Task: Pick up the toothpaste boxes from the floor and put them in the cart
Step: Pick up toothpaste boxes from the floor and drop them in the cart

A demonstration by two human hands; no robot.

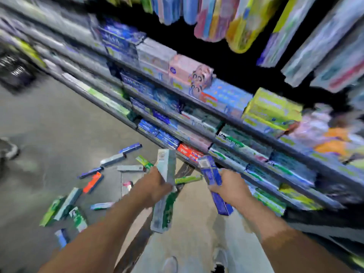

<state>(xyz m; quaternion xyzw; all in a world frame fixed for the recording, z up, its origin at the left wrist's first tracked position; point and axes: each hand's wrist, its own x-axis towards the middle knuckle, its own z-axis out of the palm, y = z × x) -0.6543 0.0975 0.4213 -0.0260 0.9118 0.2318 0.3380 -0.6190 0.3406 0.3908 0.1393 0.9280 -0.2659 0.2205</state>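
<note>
Blurred view down a shop aisle. Grey, smooth floor fills the nine o'clock side, dull with soft light patches. Long grey metal shelves run in tiers from eleven o'clock down to four o'clock, packed tight with boxed goods in blue, pink, yellow and green. Above them, at twelve to two o'clock, hanging packets dangle against a dark back panel. A black basket sits at ten o'clock beside the shelf foot. Everything smears from camera motion; labels are unreadable.
</note>
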